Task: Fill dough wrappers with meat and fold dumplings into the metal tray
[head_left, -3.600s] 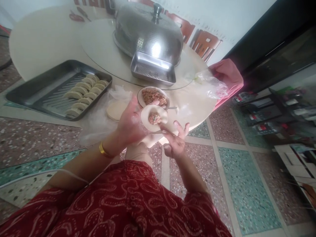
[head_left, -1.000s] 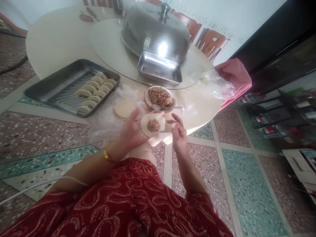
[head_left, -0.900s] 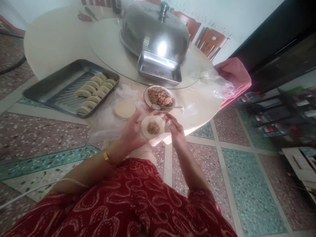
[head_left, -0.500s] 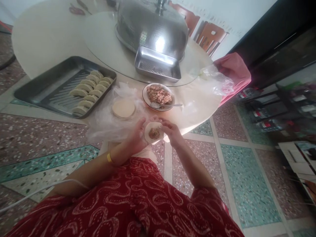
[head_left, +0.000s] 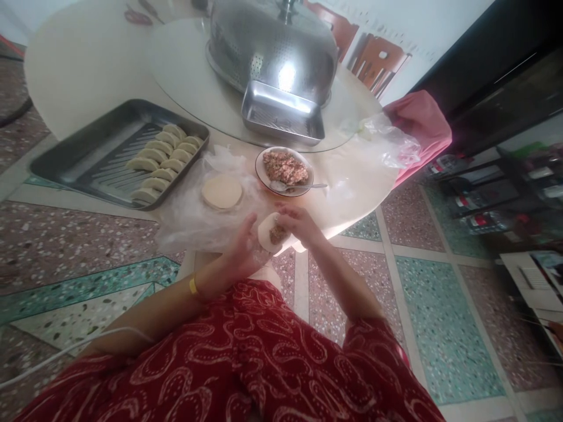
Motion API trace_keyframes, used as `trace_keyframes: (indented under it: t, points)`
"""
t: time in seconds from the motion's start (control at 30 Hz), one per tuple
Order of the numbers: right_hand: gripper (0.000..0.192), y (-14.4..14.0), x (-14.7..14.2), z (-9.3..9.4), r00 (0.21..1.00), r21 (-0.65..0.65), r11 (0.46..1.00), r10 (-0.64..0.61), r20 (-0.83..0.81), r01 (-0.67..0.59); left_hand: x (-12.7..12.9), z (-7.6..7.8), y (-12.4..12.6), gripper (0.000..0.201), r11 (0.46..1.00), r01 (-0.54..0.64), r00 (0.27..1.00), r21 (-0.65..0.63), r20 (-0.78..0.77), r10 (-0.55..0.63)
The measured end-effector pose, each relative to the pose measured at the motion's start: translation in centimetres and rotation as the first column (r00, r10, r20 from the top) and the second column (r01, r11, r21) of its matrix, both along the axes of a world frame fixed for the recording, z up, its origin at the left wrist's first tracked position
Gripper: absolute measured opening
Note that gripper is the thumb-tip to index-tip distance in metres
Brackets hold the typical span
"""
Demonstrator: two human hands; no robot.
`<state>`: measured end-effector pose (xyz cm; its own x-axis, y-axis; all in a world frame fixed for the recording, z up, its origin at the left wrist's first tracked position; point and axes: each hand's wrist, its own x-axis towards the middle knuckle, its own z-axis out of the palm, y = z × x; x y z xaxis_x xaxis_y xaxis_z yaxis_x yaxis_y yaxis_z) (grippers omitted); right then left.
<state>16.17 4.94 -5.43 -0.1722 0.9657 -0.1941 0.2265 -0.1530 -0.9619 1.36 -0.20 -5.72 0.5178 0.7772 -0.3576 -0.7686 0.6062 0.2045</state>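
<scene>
Left hand: your left hand [head_left: 246, 249] cups the dumpling wrapper [head_left: 267, 233] from below, the fingers curled around it, so the soft dough has a support under it.
Right hand: your right hand [head_left: 299, 223] comes over the top edge of the same wrapper, the fingers closed on the far rim and bending it toward you. I judge this is a folding grip, because the edge is lifted over the filling.
Wrapper: it sits between both hands, just in front of the table edge [head_left: 334, 225] and above your lap, not on the table. It is half bent, not yet sealed.
Filling in wrapper: a small brown lump of meat [head_left: 278, 234] lies in the middle, away from the rim; probably so the rim stays clean for closing.
Bowl: the bowl of minced filling [head_left: 284, 170] stands just beyond your hands, with a spoon [head_left: 299, 187] resting in it, the handle pointing to the right. It is near, so the reach is short.
Wrapper stack: a round pile of raw wrappers [head_left: 222, 191] lies on a clear plastic sheet [head_left: 189, 217], to the left of the bowl.
Tray: the metal tray [head_left: 79, 164] at the left holds finished dumplings [head_left: 160, 164] in rows, apart from each other; I think this keeps them from sticking.
Behind: a steel dome cover [head_left: 272, 44] and a smaller steel pan [head_left: 281, 114] stand farther on the table.
</scene>
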Motion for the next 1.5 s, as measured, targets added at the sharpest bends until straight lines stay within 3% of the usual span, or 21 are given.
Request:
trace_keyframes:
  t: [0.13, 0.23, 0.3, 0.37, 0.4, 0.47, 0.53, 0.57, 0.63, 0.8, 0.87, 0.9, 1.07, 1.13, 1.2, 1.23, 1.27, 1.4, 1.43, 1.5]
  points:
    - [0.02, 0.7, -1.0, 1.5, 0.991, -0.034, 0.99, 0.136, -0.012, -0.136, -0.9, 0.8, -0.1, 0.049, 1.0, -0.016, 0.998, 0.013, 0.055, 0.016]
    - [0.038, 1.1, -1.0, 2.9, 0.979, -0.03, 0.982, 0.182, -0.086, -0.185, -1.4, 1.6, -0.1, 0.05, 0.999, -0.026, 0.996, 0.025, 0.087, 0.023]
    - [0.045, 0.9, -0.5, 3.5, 0.987, 0.064, 0.989, 0.138, -0.087, -0.132, -1.8, 2.1, -0.1, 0.055, 1.0, -0.02, 0.994, 0.012, 0.111, 0.019]
    - [0.041, 0.0, 0.3, 3.3, 0.999, 0.288, 0.957, 0.035, -0.015, -0.029, -2.1, 2.7, 0.1, 0.06, 1.0, -0.029, 0.99, 0.004, 0.137, 0.028]
    - [0.037, -0.6, 0.7, 2.9, 0.999, 0.437, 0.899, -0.029, 0.035, 0.011, -2.3, 3.1, 0.1, 0.062, 0.999, -0.038, 0.989, 0.006, 0.146, 0.037]
    - [0.032, -2.1, 1.4, 1.7, 0.977, 0.717, 0.696, -0.168, 0.13, 0.025, -2.6, 3.7, 0.1, 0.065, 0.998, -0.053, 0.987, 0.018, 0.155, 0.05]
    - [0.031, -3.5, 1.8, 0.3, 0.921, 0.874, 0.482, -0.306, 0.24, -0.067, -2.7, 4.4, 0.1, 0.066, 0.998, -0.055, 0.986, 0.044, 0.161, 0.047]
    - [0.029, -4.1, 1.9, -0.3, 0.888, 0.899, 0.422, -0.359, 0.287, -0.12, -2.7, 4.7, 0.0, 0.066, 0.997, -0.049, 0.985, 0.06, 0.166, 0.039]
    - [0.023, -4.6, 2.0, -1.1, 0.826, 0.908, 0.379, -0.444, 0.347, -0.178, -2.6, 5.4, -0.2, 0.064, 0.995, -0.036, 0.984, 0.093, 0.179, 0.018]
    - [0.016, -4.1, 2.1, -1.8, 0.787, 0.889, 0.436, -0.495, 0.369, -0.143, -2.2, 6.4, -0.8, 0.061, 0.988, -0.032, 0.986, 0.151, 0.166, 0.007]
    - [0.016, -3.8, 2.3, -2.1, 0.768, 0.895, 0.418, -0.519, 0.376, -0.155, -2.2, 6.7, -1.1, 0.064, 0.986, -0.015, 0.991, 0.167, 0.137, -0.008]
    - [0.017, -3.7, 2.4, -2.2, 0.753, 0.913, 0.37, -0.548, 0.363, -0.172, -2.1, 6.9, -1.2, 0.066, 0.984, -0.001, 0.992, 0.176, 0.121, -0.021]
    - [0.035, -3.4, 2.7, -2.1, 0.733, 0.961, -0.022, -0.651, 0.195, -0.275, -1.9, 7.5, -1.7, 0.066, 0.957, 0.056, 0.99, 0.284, 0.112, -0.091]
    - [0.041, -3.2, 2.8, -2.0, 0.75, 0.951, -0.12, -0.645, 0.143, -0.285, -1.7, 7.5, -1.8, 0.065, 0.939, 0.085, 0.98, 0.334, 0.144, -0.14]
    - [0.04, -3.2, 3.0, -2.2, 0.802, 0.945, -0.186, -0.587, 0.113, -0.269, -1.6, 7.3, -1.9, 0.064, 0.926, 0.107, 0.968, 0.363, 0.173, -0.18]
    - [0.038, -3.2, 3.2, -2.5, 0.827, 0.947, -0.18, -0.547, 0.129, -0.267, -1.5, 7.2, -1.9, 0.063, 0.922, 0.114, 0.966, 0.371, 0.177, -0.19]
    - [0.036, -3.2, 3.4, -2.8, 0.843, 0.952, -0.142, -0.512, 0.164, -0.271, -1.5, 7.0, -1.9, 0.062, 0.918, 0.127, 0.965, 0.375, 0.168, -0.202]
    - [0.03, -3.4, 4.2, -4.2, 0.869, 0.929, 0.186, -0.334, 0.366, -0.32, -1.3, 6.6, -2.0, 0.057, 0.913, 0.183, 0.974, 0.366, 0.059, -0.219]
    - [0.029, -3.4, 4.3, -4.4, 0.875, 0.916, 0.23, -0.291, 0.387, -0.329, -1.2, 6.5, -2.1, 0.056, 0.913, 0.19, 0.976, 0.361, 0.035, -0.217]
    - [0.029, -3.6, 4.3, -4.4, 0.885, 0.916, 0.214, -0.257, 0.388, -0.339, -0.9, 6.2, -2.0, 0.053, 0.912, 0.196, 0.978, 0.361, -0.002, -0.21]
